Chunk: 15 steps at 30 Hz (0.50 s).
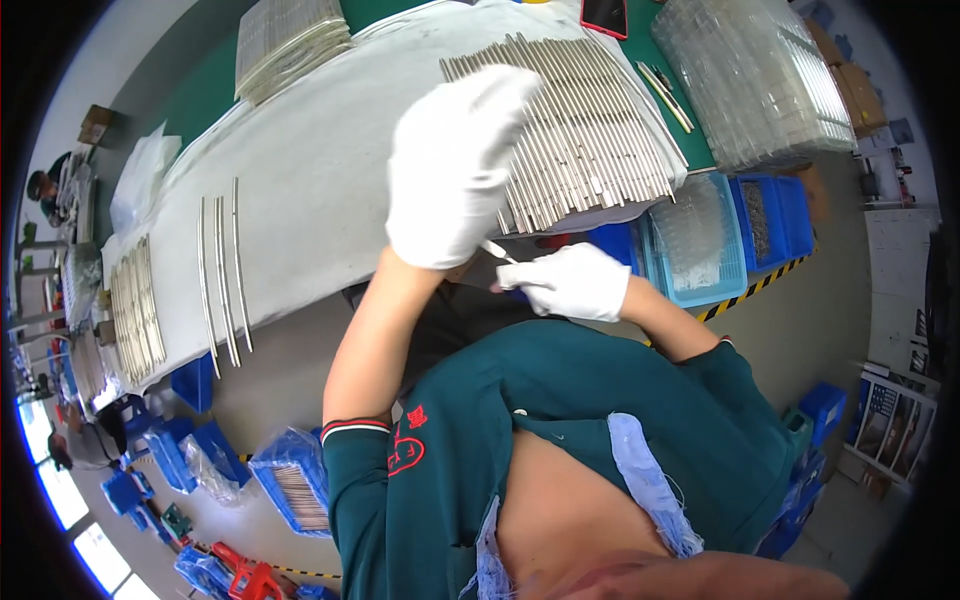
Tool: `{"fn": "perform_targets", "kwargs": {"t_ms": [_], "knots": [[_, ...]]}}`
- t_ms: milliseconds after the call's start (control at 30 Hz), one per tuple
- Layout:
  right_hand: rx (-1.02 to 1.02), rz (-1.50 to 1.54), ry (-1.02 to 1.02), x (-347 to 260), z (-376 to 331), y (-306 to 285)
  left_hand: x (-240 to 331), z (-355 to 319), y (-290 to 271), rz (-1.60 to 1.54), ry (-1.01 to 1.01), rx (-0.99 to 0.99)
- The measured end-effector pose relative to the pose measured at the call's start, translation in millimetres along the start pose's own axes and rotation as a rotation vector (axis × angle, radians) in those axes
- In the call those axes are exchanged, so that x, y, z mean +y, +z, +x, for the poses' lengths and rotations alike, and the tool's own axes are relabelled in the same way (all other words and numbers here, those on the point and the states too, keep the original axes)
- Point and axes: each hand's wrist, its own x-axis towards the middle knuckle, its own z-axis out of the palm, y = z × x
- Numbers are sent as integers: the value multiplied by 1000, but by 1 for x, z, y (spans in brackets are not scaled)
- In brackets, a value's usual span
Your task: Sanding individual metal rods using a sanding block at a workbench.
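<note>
Head view, workbench covered by a white cloth (320, 190) running from lower left to upper right of the frame.

My left hand (455, 165), in a white glove, was raised at centre frame, back of the glove toward the camera, fingers bent down and forward over the near end of the batch of thin metal rods (590, 130). The rods lay side by side in the upper right-centre of the frame, on the cloth. Whether the left fingers actually pinched a rod I could not tell; the palm side was hidden.

My right hand (570, 283), also gloved, sat just below and right of the left, at the bench edge. Its fingers were curled closed around a small slim pale piece (497, 250) whose tip stuck out toward the left wrist. Too small to identify.

Handling judgement: the rods looked stiff, light singly, smooth and likely slippery against cotton gloves. Being long and thin, one would probably bend or swing if taken at one end; a pinch nearer mid-length seemed safer. Packed close, so lifting one could roll its neighbours.

Elsewhere: three separate rods (222, 275) lay apart in the left of the frame, with another small row (135, 310) at far left. Stacked clear trays (750, 80) stood at upper right, and blue bins (720, 235) below them at right.
</note>
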Motion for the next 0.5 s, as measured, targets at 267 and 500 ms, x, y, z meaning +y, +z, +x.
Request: {"fn": "perform_targets", "kwargs": {"t_ms": [267,500], "knots": [[951,-486,586,74,-38,-107,-10,-98,-60,-311,-808,438],[673,-645,852,122,-29,-125,13,-189,-90,-231,-1073,581]]}}
